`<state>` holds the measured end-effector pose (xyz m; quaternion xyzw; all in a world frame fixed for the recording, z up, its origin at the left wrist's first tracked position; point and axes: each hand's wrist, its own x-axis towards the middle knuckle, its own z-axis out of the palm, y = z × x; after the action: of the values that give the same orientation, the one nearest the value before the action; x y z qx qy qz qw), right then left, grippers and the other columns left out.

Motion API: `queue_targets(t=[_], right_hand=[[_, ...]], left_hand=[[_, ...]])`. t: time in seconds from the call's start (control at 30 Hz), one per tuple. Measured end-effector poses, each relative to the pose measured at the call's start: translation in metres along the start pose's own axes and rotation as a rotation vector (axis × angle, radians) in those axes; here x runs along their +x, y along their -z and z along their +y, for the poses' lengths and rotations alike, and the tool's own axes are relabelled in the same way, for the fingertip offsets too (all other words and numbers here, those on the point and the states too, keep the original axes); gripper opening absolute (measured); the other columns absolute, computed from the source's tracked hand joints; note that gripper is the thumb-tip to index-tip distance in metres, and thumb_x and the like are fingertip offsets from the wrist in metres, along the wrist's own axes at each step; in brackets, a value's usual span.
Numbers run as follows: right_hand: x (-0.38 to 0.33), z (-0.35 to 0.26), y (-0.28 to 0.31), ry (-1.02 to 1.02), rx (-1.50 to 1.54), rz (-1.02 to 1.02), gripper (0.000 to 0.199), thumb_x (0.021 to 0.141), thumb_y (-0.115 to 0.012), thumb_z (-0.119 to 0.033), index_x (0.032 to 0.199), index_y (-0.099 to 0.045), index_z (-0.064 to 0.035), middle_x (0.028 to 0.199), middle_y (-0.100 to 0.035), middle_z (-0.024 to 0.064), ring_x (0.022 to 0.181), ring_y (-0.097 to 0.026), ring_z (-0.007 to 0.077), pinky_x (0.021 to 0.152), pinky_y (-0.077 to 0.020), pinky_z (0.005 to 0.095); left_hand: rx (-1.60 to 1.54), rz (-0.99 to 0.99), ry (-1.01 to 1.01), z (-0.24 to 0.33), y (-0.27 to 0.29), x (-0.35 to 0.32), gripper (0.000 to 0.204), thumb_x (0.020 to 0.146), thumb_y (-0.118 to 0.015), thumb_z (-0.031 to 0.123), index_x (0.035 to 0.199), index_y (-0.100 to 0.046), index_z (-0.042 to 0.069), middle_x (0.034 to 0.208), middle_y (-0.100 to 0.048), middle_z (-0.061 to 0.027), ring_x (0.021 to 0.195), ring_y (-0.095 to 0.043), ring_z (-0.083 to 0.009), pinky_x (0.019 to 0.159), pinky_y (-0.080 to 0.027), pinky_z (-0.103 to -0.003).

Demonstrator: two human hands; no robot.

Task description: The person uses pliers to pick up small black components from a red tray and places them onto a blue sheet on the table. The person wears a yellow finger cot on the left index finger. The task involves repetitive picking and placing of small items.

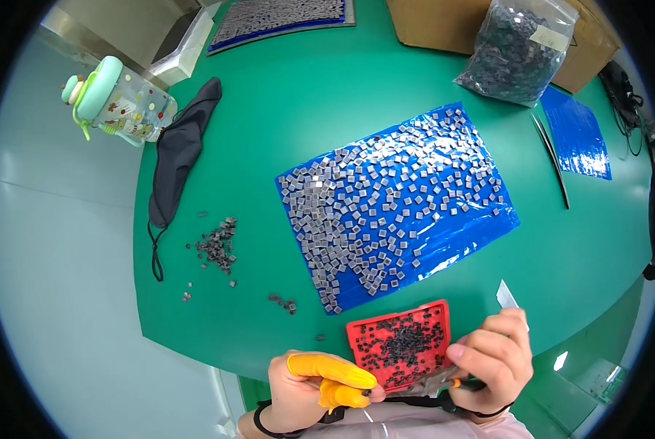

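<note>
A small red tray (356, 333) with a grid of pockets holds several tiny dark grey parts and lies at the near edge of the green mat. My left hand (305, 388), wearing yellow finger cots on two fingers, pinches a tiny dark part at the tray's lower left corner. My right hand (495, 358) grips a slim dark tool with an orange collar (465, 383) at the tray's right side, its tip pointing toward the tray. A blue sheet (481, 230) covered with several small grey square parts lies beyond the tray.
Loose dark parts (217, 247) lie in a small pile left of the blue sheet. A black face mask (181, 157) and a pale green bottle (115, 102) lie at the left. A clear bag of dark parts (517, 51) leans on a cardboard box. Black tweezers (550, 157) and another blue sheet (580, 132) lie right.
</note>
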<state>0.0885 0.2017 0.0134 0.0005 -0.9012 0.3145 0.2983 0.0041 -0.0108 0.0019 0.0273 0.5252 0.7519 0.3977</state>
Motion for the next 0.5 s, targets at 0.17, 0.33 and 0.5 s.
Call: queue_targets(t=[0.17,0.33,0.5], right_hand=[[0.000,0.009,0.010,-0.042,-0.247,-0.220,0.042,0.052,-0.069,-0.008,0.094,-0.068,-0.0094,0.091,-0.064,0.0030,0.078,-0.055,0.0246,0.068,-0.0378,0.0424],[0.001,0.010,0.008,0.000,-0.288,-0.269,0.033,0.060,-0.069,-0.008,0.093,-0.069,-0.0105,0.097,-0.066,0.0023,0.087,-0.059,0.0261,0.077,-0.0420,0.0461],[-0.003,0.017,0.012,0.001,-0.345,-0.268,0.029,0.066,-0.069,-0.006,0.094,-0.070,-0.0132,0.097,-0.066,0.0021,0.091,-0.061,0.0244,0.081,-0.0434,0.0482]], left_hand=[[0.782,0.067,-0.140,0.034,0.010,-0.011,0.027,0.069,-0.075,-0.007,0.095,-0.072,-0.003,0.086,-0.073,-0.0096,0.072,-0.071,-0.0216,0.064,-0.057,-0.028],[1.340,0.441,-0.560,0.055,-0.012,-0.010,0.027,0.064,-0.063,-0.014,0.086,-0.070,0.001,0.078,-0.069,-0.0092,0.067,-0.066,-0.0202,0.060,-0.052,-0.028],[1.710,0.117,-0.556,0.071,-0.011,0.026,0.037,0.059,-0.075,-0.005,0.096,-0.070,0.001,0.094,-0.067,-0.0075,0.078,-0.066,-0.0233,0.064,-0.054,-0.030]])
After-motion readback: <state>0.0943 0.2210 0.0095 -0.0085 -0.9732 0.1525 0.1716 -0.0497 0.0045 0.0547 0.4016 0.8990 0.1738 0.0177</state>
